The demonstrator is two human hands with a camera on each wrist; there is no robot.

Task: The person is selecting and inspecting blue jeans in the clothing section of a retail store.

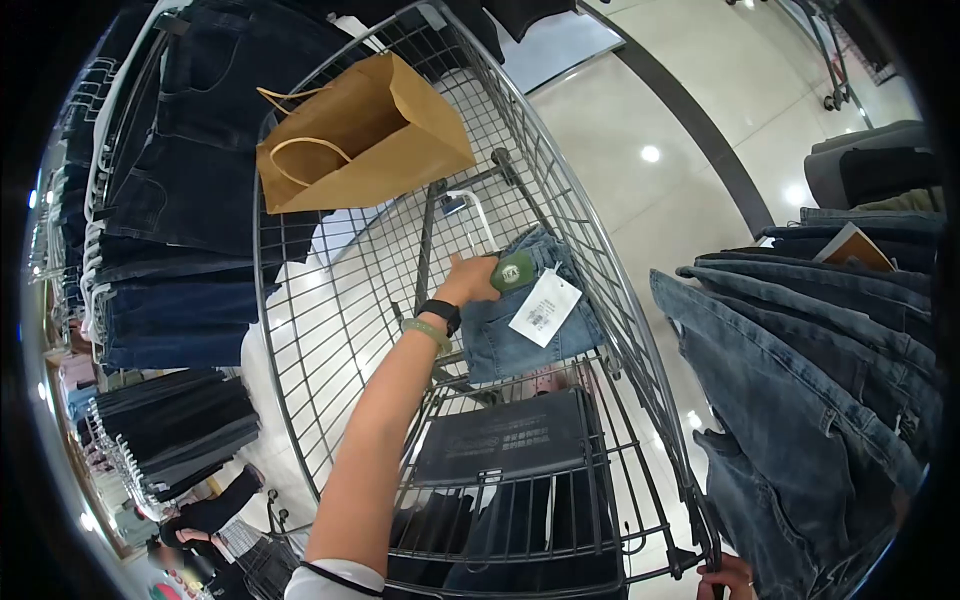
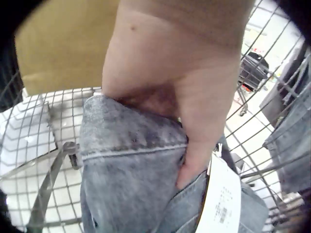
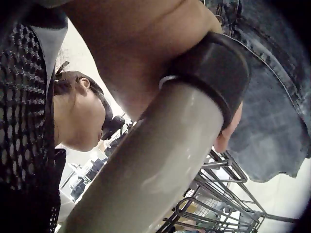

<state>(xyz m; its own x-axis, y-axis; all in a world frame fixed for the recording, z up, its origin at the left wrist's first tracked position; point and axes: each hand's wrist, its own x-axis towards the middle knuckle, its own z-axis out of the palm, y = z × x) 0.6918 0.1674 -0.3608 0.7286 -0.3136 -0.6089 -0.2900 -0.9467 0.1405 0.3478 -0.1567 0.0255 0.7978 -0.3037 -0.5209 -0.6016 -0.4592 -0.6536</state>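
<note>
One wire cart [image 1: 300,330]. Left hand [image 1: 468,282]: grip curled round one folded pair of jeans [image 1: 520,340] with one white tag [image 1: 545,308], against the right wall. One paper bag [image 1: 360,135] far left; open grid between. Right hand [image 1: 728,578]: grip wrapped round the cart handle [image 3: 160,160], near right.

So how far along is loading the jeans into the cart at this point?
Done: the brown paper bag already lies in the wire shopping cart. In hand: the left hand grips the folded light-blue jeans with a white tag, low inside the cart but not released; the right hand holds the grey cart handle. Left: letting go of the jeans and withdrawing the arm.
</note>
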